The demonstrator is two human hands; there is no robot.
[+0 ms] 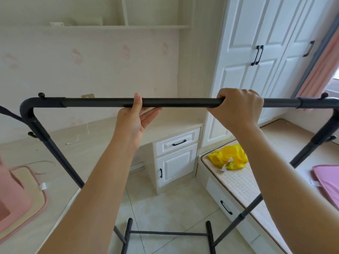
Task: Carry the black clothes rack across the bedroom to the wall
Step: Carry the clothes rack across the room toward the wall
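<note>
The black clothes rack (176, 102) fills the view, its top bar running level from left to right at mid height. Both side posts slope down and inward to a base frame near the bottom edge. My right hand (238, 109) is wrapped over the bar from above, fingers curled around it. My left hand (135, 118) sits under the bar with the palm turned up, thumb hooked over the top and fingers stretched out flat beneath it. The wall with pink-patterned wallpaper (91, 61) lies straight ahead behind the bar.
A pale desk top (82, 143) runs along the wall, with a white drawer cabinet (176, 158) at its right end. A white wardrobe (256, 52) stands at right. A low platform bed (238, 180) carries a yellow bag (229, 156) and a pink item. A pink mat (22, 198) lies at left.
</note>
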